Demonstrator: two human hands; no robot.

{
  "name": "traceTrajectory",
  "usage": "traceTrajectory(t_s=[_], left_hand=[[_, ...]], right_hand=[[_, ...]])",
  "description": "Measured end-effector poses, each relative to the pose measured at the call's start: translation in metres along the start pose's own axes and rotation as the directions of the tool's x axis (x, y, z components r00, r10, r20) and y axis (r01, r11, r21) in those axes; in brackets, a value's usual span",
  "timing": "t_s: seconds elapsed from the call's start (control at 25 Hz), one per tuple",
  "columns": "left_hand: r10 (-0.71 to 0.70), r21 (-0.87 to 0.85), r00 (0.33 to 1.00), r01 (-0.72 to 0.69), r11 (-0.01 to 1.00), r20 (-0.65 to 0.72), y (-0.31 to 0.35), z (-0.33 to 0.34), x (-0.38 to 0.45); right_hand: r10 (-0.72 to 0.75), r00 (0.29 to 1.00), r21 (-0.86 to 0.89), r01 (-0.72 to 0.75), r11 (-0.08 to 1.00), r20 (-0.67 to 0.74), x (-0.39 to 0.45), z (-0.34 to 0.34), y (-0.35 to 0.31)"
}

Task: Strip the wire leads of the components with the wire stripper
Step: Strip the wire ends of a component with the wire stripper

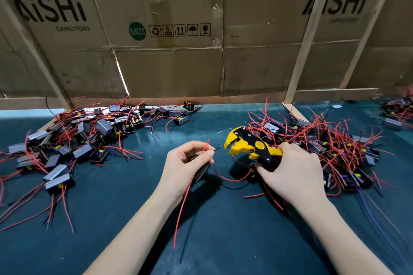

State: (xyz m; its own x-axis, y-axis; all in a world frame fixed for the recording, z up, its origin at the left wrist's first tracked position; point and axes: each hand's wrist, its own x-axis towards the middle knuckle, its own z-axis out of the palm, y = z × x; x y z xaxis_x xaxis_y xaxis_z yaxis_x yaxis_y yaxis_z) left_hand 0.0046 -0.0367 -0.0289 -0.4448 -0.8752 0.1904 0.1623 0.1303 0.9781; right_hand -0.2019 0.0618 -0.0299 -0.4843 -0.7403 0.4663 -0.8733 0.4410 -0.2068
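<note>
My left hand [186, 163] pinches a thin black lead [216, 148] between thumb and forefinger and also holds a small black component [202, 172] under the fingers. A red lead [183, 205] hangs down from that hand over the table. The black lead's tip points right at the jaws of the yellow and black wire stripper [250, 145], a short gap away. My right hand [292, 169] grips the stripper's handles, and its jaws stand apart.
A heap of black components with red leads [73, 140] lies at the left on the dark teal mat [125, 196]. A second heap [344, 149] lies at the right behind my right hand. Cardboard walls [169, 69] and wooden slats close off the back.
</note>
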Motion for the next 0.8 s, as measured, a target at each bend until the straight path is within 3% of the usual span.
traceTrajectory(t_s=[0.32,0.8], left_hand=[[0.122,0.271,0.992,-0.118,0.955,0.0,-0.0059,0.0037,-0.0027],[0.116,0.315,0.993,-0.109,0.943,-0.004,-0.007,0.006,-0.004]], right_hand=[[-0.052,0.999,-0.042,0.052,0.998,-0.009,-0.0024,0.0027,-0.0055],[-0.132,0.99,-0.149,0.123,0.981,-0.051,-0.0013,-0.0057,-0.0075]])
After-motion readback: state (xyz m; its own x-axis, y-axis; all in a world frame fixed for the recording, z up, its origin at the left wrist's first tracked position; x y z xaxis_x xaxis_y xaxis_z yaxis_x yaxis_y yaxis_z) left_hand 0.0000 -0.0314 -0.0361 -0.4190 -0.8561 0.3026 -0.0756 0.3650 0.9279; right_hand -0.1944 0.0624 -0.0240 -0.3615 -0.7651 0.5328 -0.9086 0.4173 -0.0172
